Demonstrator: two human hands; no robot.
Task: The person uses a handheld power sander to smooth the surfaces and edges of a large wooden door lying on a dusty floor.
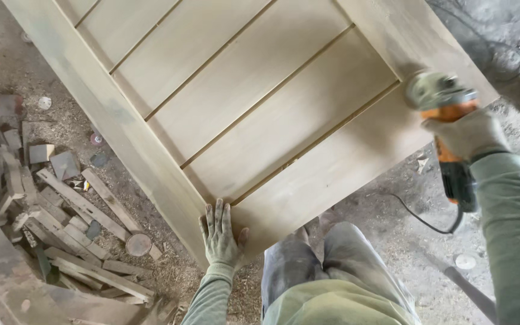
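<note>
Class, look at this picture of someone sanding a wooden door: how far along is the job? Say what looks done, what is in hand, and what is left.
Done: the door is assembled, its panels pale, dusty and even. In hand: the right hand presses an orange angle grinder on the right frame rail, while the left hand lies flat on the near corner. Left: cannot be judged; no clearly rough patch shows.

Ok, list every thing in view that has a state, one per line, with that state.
Wooden door panel: lying flat, raised off the floor, dust-coated.
Left hand: open, palm flat on the panel's near corner.
Right hand: closed around the angle grinder.
Angle grinder: held, its head at the panel's right edge; running or not cannot be told.
Power cord: trailing slack over the floor.
Wood offcuts: scattered in sawdust, left.
</note>
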